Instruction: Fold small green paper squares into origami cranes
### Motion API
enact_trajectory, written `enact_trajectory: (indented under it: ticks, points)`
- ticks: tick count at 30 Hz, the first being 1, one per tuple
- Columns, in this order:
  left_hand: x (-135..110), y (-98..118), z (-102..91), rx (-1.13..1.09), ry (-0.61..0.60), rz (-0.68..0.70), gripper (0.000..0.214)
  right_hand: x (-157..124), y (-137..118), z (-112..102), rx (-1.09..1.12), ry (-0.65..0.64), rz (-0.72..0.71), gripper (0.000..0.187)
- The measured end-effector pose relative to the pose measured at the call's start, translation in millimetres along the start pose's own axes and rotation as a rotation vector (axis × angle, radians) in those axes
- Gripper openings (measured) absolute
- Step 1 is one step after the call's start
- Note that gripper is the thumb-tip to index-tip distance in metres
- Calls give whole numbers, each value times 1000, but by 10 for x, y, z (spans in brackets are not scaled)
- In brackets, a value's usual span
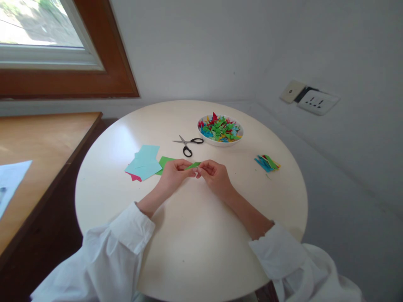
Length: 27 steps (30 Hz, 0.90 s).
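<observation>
Both hands meet near the middle of the round table, fingers pinched on one small piece of green paper [192, 166]. My left hand [175, 173] is closed on its left end, and my right hand [215, 175] grips the right end. The fingers cover much of the paper, so its folds cannot be made out. Just left of my left hand, a green sheet [165, 161] lies partly beneath light blue paper sheets [145, 161], with a red sheet [134, 178] showing under them. Beyond the hands, black-handled scissors [186, 142] lie with their blades spread.
A white oval bowl [220, 144] full of small folded paper pieces in several colours stands at the back of the white round table [201, 235]. Coloured paper strips [267, 163] lie at the right. A wooden desk [47, 138] stands to the left, and a wall socket [317, 102] is at the right.
</observation>
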<state>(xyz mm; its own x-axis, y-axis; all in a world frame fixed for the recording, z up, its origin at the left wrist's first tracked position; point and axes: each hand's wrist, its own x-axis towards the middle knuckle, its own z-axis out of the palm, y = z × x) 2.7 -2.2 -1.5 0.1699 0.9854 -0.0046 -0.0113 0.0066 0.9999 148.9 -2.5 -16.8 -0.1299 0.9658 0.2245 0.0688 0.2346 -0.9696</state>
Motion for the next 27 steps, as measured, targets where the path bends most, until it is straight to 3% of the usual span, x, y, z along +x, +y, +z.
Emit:
enact_trajectory:
  ticks: [14,27]
  points:
    - [-12,55,15,-67,38,-36,33,-6,-5,51,51,108,3,14]
    - [16,-18,-10,5,36,-12,30,-10,-59,28,50,107,17,11]
